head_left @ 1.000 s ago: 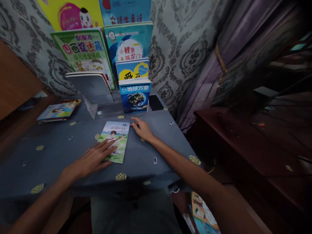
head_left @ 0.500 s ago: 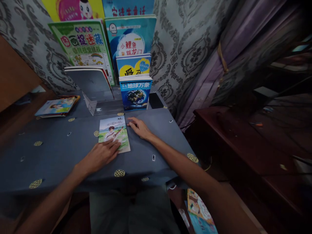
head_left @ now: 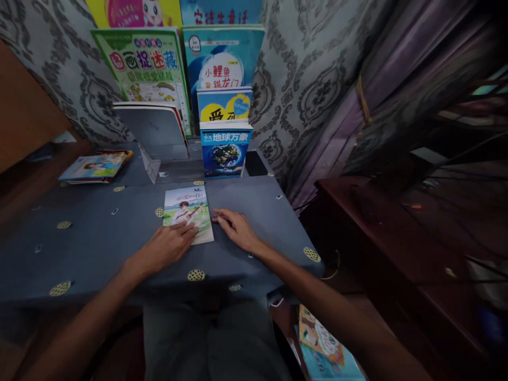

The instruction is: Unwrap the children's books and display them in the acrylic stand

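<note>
A thin book (head_left: 188, 203) with a guitar player on its cover lies flat near the middle of the table. Across its lower left part rests my left hand (head_left: 174, 241), palm down with fingers laid out. My right hand (head_left: 235, 227) is on the tablecloth just right of the book, its fingers stretched toward the right edge. Whether those fingertips touch the edge I cannot tell. Neither hand grips anything.
Behind the book, a clear stand (head_left: 151, 164) holds upright books, with a blue earth-cover book (head_left: 226, 153) in front. A dark phone-like slab (head_left: 256, 163) lies beside it. Stacked books (head_left: 95, 166) lie at left. Colourful books (head_left: 325, 344) sit below the table, near a dark red cabinet (head_left: 381, 238).
My right hand has slid toward me along the book's right side, from its upper corner to about mid-height. The left hand stays on the cover. The whole view has shifted slightly.
</note>
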{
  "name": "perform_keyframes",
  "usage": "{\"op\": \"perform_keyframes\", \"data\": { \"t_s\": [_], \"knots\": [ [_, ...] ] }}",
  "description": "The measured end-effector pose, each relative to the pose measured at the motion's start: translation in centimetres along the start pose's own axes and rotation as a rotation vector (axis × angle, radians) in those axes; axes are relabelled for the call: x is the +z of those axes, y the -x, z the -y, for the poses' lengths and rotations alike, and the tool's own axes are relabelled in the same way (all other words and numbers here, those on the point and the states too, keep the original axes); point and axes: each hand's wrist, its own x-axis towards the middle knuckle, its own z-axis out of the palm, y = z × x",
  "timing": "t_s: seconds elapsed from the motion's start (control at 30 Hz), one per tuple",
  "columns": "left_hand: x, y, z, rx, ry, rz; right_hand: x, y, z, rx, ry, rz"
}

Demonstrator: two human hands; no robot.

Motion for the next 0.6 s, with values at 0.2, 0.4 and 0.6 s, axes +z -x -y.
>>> {"op": "perform_keyframes", "data": {
  "t_s": [0.2, 0.4, 0.6],
  "knots": [
    [1.2, 0.3, -0.3, 0.011, -0.025, -0.063, 0.5, 2.8, 1.7, -0.230, 0.106, -0.012],
    [2.2, 0.8, 0.3, 0.006, 0.056, -0.137, 0.2, 3.3, 3.1, -0.323, 0.289, 0.111],
    [3.2, 0.0, 3.9, -0.139, 0.198, -0.220, 1.8, 0.7, 3.3, -0.280, 0.380, 0.160]
  ]
}}
